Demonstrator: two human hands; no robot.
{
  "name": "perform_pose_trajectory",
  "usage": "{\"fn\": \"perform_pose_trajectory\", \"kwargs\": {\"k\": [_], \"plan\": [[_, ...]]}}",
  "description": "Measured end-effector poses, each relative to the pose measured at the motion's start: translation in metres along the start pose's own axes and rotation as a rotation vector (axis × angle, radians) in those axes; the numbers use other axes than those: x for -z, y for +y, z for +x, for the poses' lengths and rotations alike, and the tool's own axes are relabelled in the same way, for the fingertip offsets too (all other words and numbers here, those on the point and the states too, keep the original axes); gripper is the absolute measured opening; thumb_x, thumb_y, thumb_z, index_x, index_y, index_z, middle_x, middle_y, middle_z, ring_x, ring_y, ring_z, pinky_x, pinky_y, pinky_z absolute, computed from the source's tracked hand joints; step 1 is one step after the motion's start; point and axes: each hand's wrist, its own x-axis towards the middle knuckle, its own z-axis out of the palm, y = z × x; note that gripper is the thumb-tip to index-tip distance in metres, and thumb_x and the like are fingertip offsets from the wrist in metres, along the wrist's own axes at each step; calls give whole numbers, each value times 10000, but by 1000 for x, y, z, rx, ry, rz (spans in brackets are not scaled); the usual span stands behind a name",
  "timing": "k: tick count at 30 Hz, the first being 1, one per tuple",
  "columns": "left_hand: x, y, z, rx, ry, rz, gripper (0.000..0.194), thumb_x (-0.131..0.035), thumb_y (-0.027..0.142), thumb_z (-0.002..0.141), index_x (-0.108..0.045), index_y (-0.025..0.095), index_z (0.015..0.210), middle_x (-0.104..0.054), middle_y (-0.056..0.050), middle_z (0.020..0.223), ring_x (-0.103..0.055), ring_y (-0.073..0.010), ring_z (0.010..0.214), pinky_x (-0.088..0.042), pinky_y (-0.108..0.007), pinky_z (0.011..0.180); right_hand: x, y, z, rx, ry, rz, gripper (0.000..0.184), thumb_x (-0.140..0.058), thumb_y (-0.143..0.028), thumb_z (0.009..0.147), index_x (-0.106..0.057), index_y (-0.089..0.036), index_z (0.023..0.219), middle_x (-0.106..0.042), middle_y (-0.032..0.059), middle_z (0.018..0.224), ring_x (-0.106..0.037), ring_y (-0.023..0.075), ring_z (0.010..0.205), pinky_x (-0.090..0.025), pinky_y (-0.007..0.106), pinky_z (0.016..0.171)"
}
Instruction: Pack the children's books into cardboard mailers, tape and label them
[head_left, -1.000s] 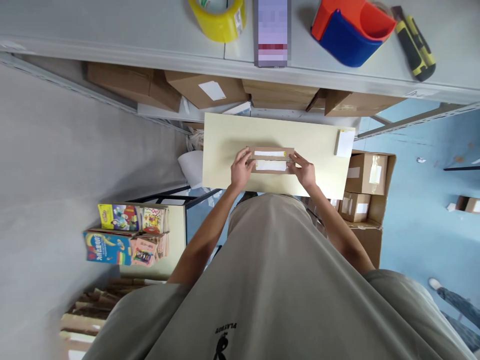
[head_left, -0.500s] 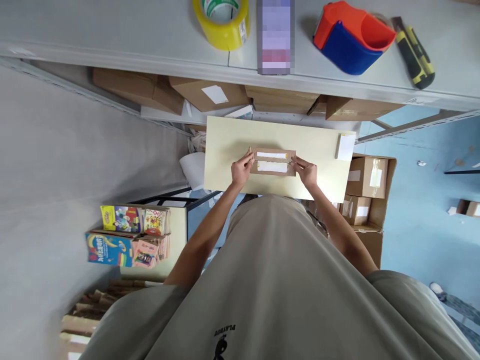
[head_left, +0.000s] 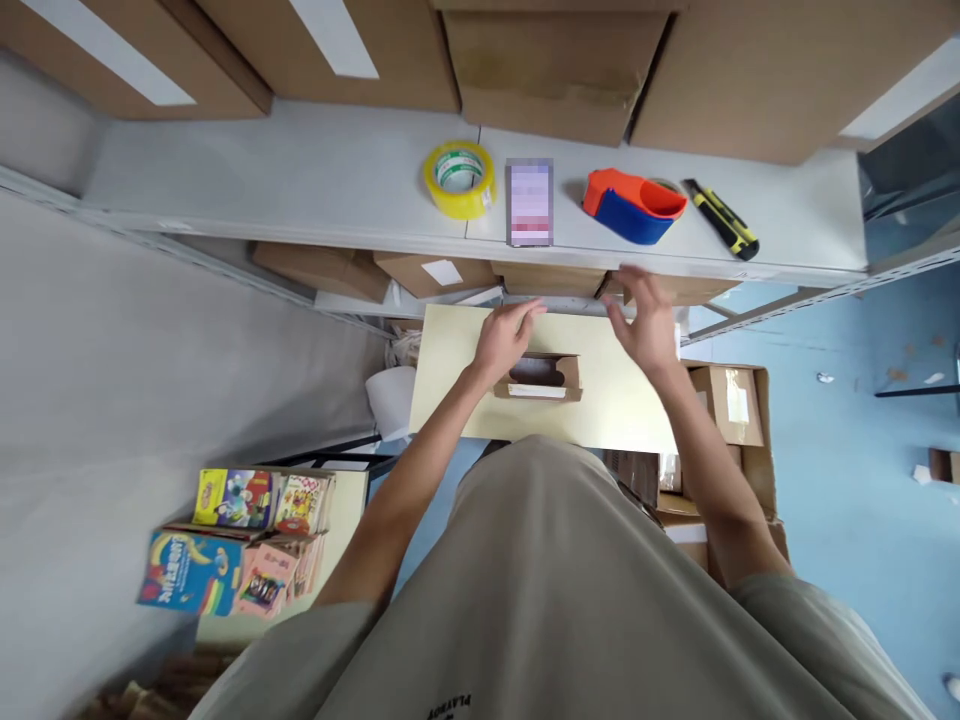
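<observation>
A small cardboard box (head_left: 574, 378) lies on the cream tabletop (head_left: 615, 410), its top flaps parted and a white label along the near flap. Its dark inside shows, though I cannot make out any contents. Just above the box's left end is my left hand (head_left: 506, 340), fingers stretched out and nothing in them. My right hand (head_left: 646, 318) is raised over the right part of the tabletop, near the shelf edge, with fingers spread and empty. On the shelf ahead of it lie a red and blue tape dispenser (head_left: 632, 212) and a black and yellow utility knife (head_left: 724, 218).
The grey shelf (head_left: 300, 170) also holds a yellow tape roll (head_left: 465, 205), a phone (head_left: 529, 200) and large cartons (head_left: 547, 75). To the right is an open carton (head_left: 766, 440) with smaller boxes. Books (head_left: 191, 570) stand at the lower left.
Both hands have let go of the small box, whose flaps have come apart. My right hand has moved up toward the shelf. The view has tilted up, showing more of the shelf.
</observation>
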Motion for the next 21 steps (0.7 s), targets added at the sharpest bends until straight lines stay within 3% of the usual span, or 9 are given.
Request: {"fn": "perform_pose_trajectory", "kwargs": {"k": [3, 6, 8, 11, 13, 16, 21], "plan": [[2, 29, 55, -130, 87, -115, 499, -450, 253, 1238, -672, 267, 1685, -823, -83, 1571, -800, -268, 1448, -591, -458, 1321, 27, -1, 68, -15, 16, -204, 658, -423, -519, 1237, -476, -169, 1792, -508, 276, 1807, -470, 526, 1691, -421, 799, 1346], [-8, 46, 98, -254, 181, -253, 489, -516, 322, 1232, -649, 307, 1703, -764, -79, 1661, -766, -278, 1507, -551, -456, 1356, 26, 0, 121, -115, -62, -343, 688, -446, -483, 1235, -452, -5, 1730, -561, 390, 1701, -528, 528, 1622, -398, 775, 1330], [-20, 51, 113, -257, 212, -320, 489, -563, 374, 1229, -629, 317, 1710, -785, -92, 1627, -762, -295, 1512, -542, -482, 1363, 20, -1, 142, -192, -100, -376, 636, -432, -441, 1246, -506, 52, 1642, -666, 402, 1557, -620, 496, 1542, -417, 731, 1319], [-34, 53, 111, -196, 220, -396, 464, -606, 448, 1224, -660, 295, 1659, -846, -119, 1497, -807, -306, 1429, -574, -512, 1330, 20, -4, 148, -267, -102, -367, 561, -446, -443, 1246, -595, 15, 1533, -774, 360, 1377, -739, 458, 1389, -505, 657, 1264], [-40, 54, 93, -141, 226, -455, 424, -639, 491, 1209, -722, 262, 1557, -868, -137, 1422, -836, -304, 1360, -620, -500, 1276, 25, -8, 133, -276, -65, -285, 588, -474, -534, 1235, -601, -41, 1530, -790, 333, 1352, -764, 459, 1330, -558, 639, 1206], [-44, 55, 45, -68, 240, -547, 399, -722, 556, 1162, -769, 235, 1394, -874, -155, 1365, -857, -296, 1275, -681, -467, 1176, 24, -20, 83, -274, -24, 31, 688, -568, -746, 1159, -613, -152, 1503, -802, 257, 1329, -774, 437, 1251, -616, 613, 1134], [-56, 51, -61, 96, 259, -653, 456, -813, 676, 1077, -761, 237, 1189, -870, -118, 1207, -863, -249, 1120, -710, -411, 1065, -23, -54, -39, -290, -131, 811, 821, -694, -1006, 949, -637, -271, 1310, -818, 118, 1232, -775, 325, 1116, -671, 504, 1075]]}}
